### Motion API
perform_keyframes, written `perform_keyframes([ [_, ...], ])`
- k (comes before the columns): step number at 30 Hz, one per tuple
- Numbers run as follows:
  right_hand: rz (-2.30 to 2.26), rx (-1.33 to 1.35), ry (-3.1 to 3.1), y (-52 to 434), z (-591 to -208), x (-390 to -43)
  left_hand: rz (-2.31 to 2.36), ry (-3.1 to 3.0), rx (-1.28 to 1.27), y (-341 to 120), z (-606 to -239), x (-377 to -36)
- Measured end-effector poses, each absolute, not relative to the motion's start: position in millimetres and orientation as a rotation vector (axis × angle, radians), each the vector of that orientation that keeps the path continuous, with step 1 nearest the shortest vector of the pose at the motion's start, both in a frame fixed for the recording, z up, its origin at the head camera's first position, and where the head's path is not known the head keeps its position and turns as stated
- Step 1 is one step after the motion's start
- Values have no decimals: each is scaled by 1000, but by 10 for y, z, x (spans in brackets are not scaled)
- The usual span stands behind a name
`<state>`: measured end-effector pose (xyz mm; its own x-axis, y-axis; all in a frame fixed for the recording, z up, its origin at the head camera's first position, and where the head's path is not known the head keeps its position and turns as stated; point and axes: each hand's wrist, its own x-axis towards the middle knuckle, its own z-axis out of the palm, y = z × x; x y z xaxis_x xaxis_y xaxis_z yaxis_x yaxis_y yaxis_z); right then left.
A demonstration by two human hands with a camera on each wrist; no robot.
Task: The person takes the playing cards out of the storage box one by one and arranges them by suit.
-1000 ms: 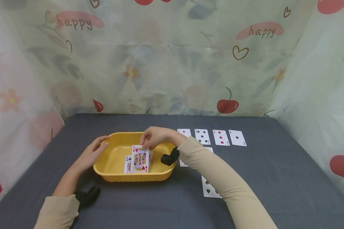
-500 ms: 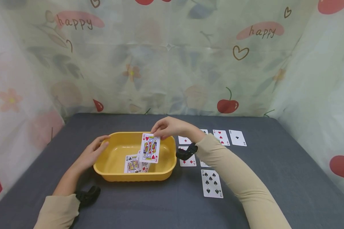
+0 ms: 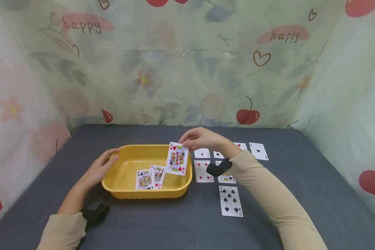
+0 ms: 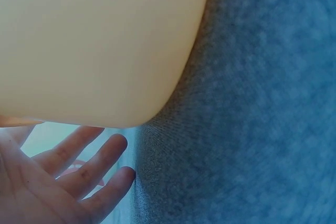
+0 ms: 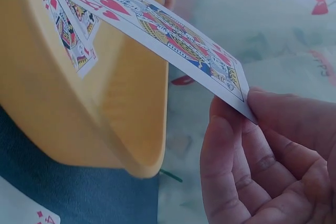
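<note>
In the head view my right hand [image 3: 203,139] pinches the king of hearts [image 3: 177,158] by its top corner, between thumb and fingers. The card is tilted and raised over the right end of a yellow plastic basin [image 3: 125,193]. Inside lie the king of clubs [image 3: 144,179] and the king of diamonds [image 3: 157,175], partly overlapping. My left hand [image 3: 101,166] rests at the basin's left rim. In the left wrist view its fingers [image 4: 97,169] are spread and fairly straight beside the basin's outer wall; the thumb is hidden there.
Right of the basin, playing cards lie face up in rows: a four of diamonds [image 3: 203,171], a face card [image 3: 227,177] partly covered by my wrist strap, a seven of spades [image 3: 231,201] in front, an ace of clubs [image 3: 258,151] at back right. Printed curtains enclose the dark table [image 3: 162,222].
My right hand has lifted the king of hearts from the basin's middle and carried it rightward, uncovering the other two kings. My left hand has stayed put.
</note>
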<state>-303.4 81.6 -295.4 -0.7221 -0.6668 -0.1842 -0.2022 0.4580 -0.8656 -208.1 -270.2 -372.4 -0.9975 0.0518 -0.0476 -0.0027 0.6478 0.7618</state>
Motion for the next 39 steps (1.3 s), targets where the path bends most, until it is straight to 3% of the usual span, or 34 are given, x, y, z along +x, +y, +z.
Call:
perform_keyframes([
  [39, -1232, -330, 2429, 2455, -3353, -3119, 1311, 2779, 56, -2698, -3720, -2070],
])
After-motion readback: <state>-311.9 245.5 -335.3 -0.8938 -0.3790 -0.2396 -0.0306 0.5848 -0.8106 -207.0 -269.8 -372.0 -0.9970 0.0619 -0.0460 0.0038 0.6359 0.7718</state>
